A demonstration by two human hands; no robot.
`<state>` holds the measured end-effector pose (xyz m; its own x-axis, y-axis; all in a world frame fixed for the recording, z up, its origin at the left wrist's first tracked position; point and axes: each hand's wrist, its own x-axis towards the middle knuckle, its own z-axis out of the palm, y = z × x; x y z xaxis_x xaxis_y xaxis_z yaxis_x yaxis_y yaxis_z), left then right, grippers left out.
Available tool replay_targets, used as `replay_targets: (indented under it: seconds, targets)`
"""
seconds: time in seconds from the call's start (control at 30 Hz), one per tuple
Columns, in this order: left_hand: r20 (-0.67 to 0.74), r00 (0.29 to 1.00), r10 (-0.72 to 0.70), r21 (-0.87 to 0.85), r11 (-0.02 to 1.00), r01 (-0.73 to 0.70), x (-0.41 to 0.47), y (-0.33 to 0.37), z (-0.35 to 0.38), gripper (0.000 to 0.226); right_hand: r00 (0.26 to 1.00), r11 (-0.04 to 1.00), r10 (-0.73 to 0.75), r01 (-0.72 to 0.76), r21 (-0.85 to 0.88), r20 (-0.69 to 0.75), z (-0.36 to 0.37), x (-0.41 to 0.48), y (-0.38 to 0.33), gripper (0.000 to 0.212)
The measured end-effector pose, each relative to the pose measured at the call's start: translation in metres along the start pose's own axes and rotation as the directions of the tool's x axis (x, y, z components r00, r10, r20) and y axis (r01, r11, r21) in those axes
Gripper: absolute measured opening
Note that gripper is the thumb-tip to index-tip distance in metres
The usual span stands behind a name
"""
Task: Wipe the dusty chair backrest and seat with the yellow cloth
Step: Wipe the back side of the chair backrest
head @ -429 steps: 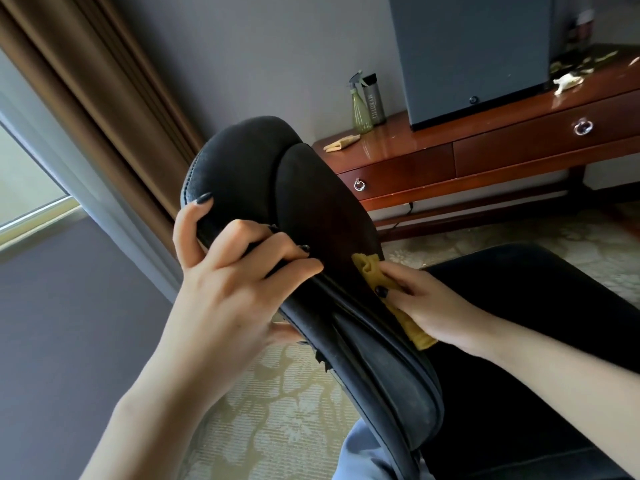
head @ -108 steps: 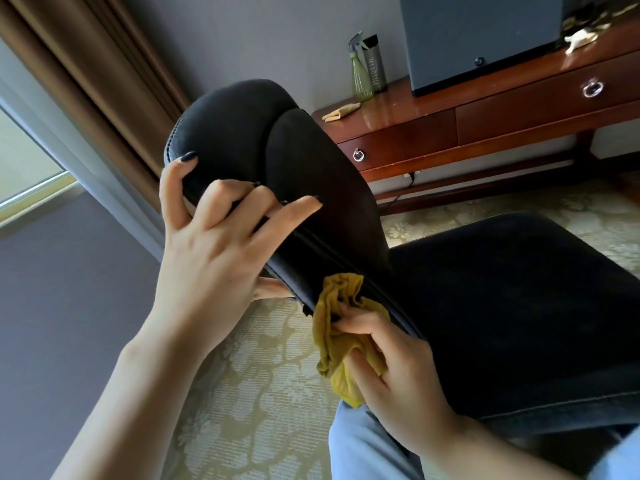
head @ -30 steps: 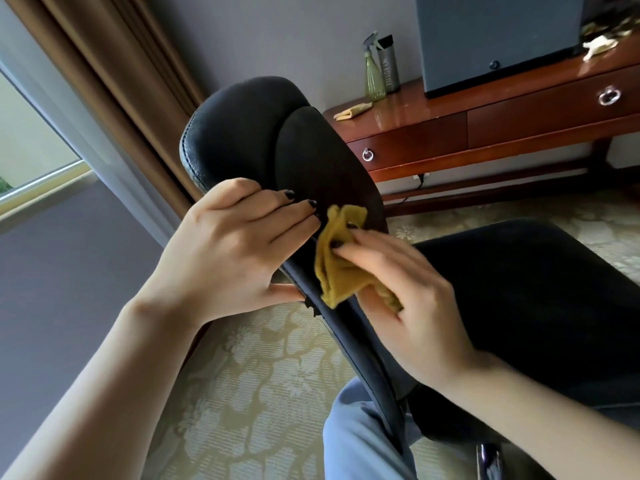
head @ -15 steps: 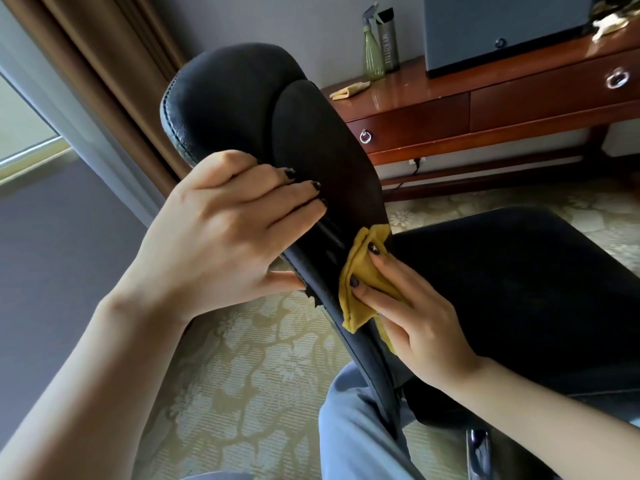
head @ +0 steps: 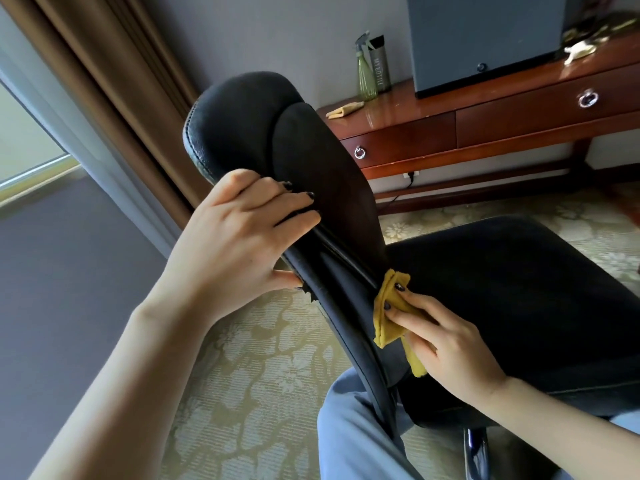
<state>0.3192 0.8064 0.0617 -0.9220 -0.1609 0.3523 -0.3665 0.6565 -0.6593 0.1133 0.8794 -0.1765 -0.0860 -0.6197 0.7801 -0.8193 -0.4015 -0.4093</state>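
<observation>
The black chair's backrest (head: 311, 157) leans across the middle of the view, its edge toward me, and the dark seat (head: 512, 289) spreads out to the right. My left hand (head: 239, 237) grips the backrest's side edge, fingers over the front and thumb behind. My right hand (head: 446, 341) holds the yellow cloth (head: 389, 317) and presses it against the lower edge of the backrest, close to where it meets the seat. Part of the cloth is hidden under my fingers.
A wooden desk (head: 485, 119) with drawers stands behind the chair, carrying a green spray bottle (head: 366, 74), a grey bottle (head: 380, 69), a folded cloth (head: 343, 110) and a dark box (head: 485, 39). Brown curtains (head: 104, 81) hang at left. My trouser leg (head: 356, 434) is below the chair.
My right hand has slid the yellow cloth down the backrest's edge from mid-height to its lower part near the seat. My left hand has kept its grip on the edge.
</observation>
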Motion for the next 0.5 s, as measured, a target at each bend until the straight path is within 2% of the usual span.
replay_targets:
  seconds: [0.1, 0.17, 0.27, 0.37, 0.43, 0.5]
  targets:
    - [0.010, 1.000, -0.010, -0.012, 1.000, 0.010, 0.001, 0.001, 0.000, 0.071, 0.996, 0.998, 0.037, -0.040, 0.041, 0.077, -0.010, -0.007, 0.002, 0.037]
    - [0.018, 1.000, -0.018, -0.019, 1.000, 0.018, 0.002, 0.002, -0.001, 0.071, 0.995, 0.991, 0.074, -0.081, 0.106, 0.070, -0.015, -0.011, 0.002, 0.038]
    - [0.027, 0.999, -0.020, -0.021, 1.000, 0.021, 0.002, 0.002, -0.002, 0.070, 0.980, 0.959, 0.179, -0.153, 0.238, -0.091, -0.020, -0.009, -0.002, 0.036]
    - [0.027, 1.000, -0.017, -0.024, 1.000, 0.017, 0.002, 0.001, -0.001, 0.069, 0.931, 0.926, 0.255, -0.158, 0.342, -0.262, -0.021, 0.016, -0.014, 0.033]
    - [0.032, 0.999, -0.021, -0.024, 0.999, 0.022, 0.002, 0.001, -0.001, 0.071, 0.922, 0.899, 0.275, -0.146, 0.414, -0.273, -0.021, 0.046, -0.028, 0.035]
    - [0.021, 1.000, -0.022, -0.022, 0.999, 0.023, 0.003, 0.000, -0.002, 0.075, 0.944, 0.877, 0.250, -0.127, 0.463, -0.214, -0.020, 0.076, -0.046, 0.039]
